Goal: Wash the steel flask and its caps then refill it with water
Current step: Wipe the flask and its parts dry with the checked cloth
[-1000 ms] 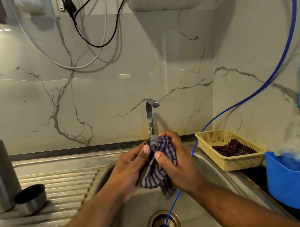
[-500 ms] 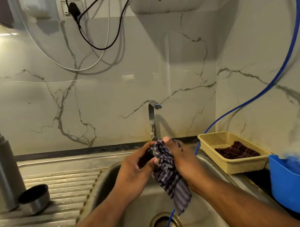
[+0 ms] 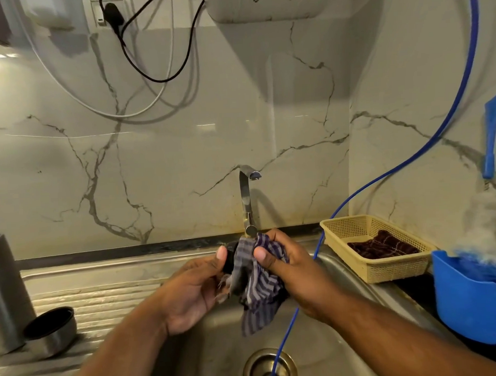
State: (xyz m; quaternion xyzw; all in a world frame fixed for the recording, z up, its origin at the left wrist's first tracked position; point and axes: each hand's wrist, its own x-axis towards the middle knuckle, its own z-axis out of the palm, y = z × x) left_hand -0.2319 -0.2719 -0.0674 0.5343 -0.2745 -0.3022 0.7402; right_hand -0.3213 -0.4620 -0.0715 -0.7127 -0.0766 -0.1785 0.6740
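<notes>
Over the sink bowl my left hand holds a small black cap, mostly hidden by a blue striped cloth. My right hand grips that cloth and presses it against the cap. The steel flask stands upright at the far left on the drainboard. A steel cup-shaped cap with a dark inside lies tilted beside the flask.
The tap stands behind my hands with no water running. A thin blue hose drops into the drain. A beige basket with a dark cloth sits right of the sink, next to a blue tub.
The cloth hung long half a second ago and is now bunched up around the cap. My hands have turned slightly on the cap and stayed over the sink.
</notes>
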